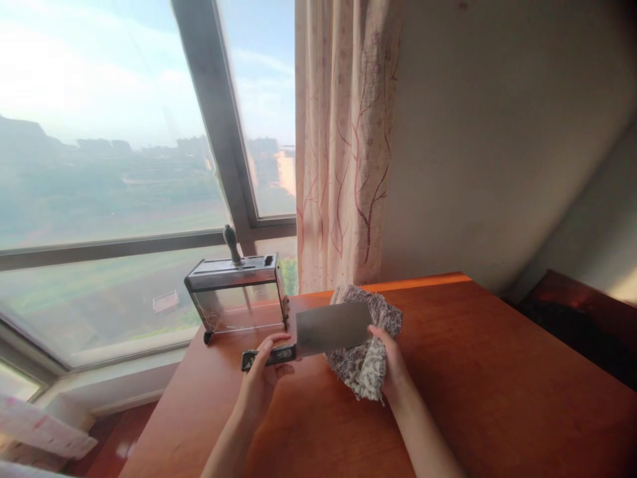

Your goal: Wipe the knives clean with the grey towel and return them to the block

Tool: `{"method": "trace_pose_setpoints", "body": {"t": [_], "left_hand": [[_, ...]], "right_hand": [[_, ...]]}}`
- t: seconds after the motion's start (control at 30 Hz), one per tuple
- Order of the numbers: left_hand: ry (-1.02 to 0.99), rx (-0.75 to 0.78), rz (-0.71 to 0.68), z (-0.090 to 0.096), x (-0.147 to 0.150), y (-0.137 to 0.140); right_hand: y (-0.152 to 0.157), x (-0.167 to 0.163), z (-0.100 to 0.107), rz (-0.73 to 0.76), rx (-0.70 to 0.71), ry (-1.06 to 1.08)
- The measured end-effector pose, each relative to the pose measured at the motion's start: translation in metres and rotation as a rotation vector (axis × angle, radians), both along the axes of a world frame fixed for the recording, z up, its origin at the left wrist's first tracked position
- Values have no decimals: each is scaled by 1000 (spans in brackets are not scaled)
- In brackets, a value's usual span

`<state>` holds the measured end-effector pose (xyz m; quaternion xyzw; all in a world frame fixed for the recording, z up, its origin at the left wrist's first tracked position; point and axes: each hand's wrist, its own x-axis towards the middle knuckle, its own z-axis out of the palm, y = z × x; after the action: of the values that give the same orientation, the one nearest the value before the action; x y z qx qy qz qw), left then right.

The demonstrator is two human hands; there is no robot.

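My left hand is closed round the dark handle of a cleaver, which is raised above the table with its broad blade pointing right. Behind the blade hangs a bunched, shaggy grey-and-white cloth. My right hand grips this cloth, its thumb on the blade's far end; the other fingers are mostly hidden behind the fabric. Beyond the cleaver, a clear-sided knife block with a metal top stands on the table. One dark-handled tool sticks up out of it.
The reddish-brown wooden table reaches from the window side to the right. A large window rises behind the knife block. A patterned curtain hangs at the table's far edge, beside a plain wall.
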<state>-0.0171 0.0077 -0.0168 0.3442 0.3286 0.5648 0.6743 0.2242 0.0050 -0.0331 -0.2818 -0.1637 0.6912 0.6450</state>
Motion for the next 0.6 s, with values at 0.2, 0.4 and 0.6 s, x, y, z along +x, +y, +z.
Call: {"method": "trace_pose_setpoints", "body": {"t": [0.2, 0.4, 0.6], "left_hand": [[-170, -14, -176, 4, -5, -6], [-124, -78, -187, 5, -1, -5], [-125, -129, -76, 2, -2, -2]], "right_hand": [[-1, 3, 1, -3, -30, 31], [5, 6, -2, -114, -91, 16], [5, 20, -2, -191, -85, 3]]}}
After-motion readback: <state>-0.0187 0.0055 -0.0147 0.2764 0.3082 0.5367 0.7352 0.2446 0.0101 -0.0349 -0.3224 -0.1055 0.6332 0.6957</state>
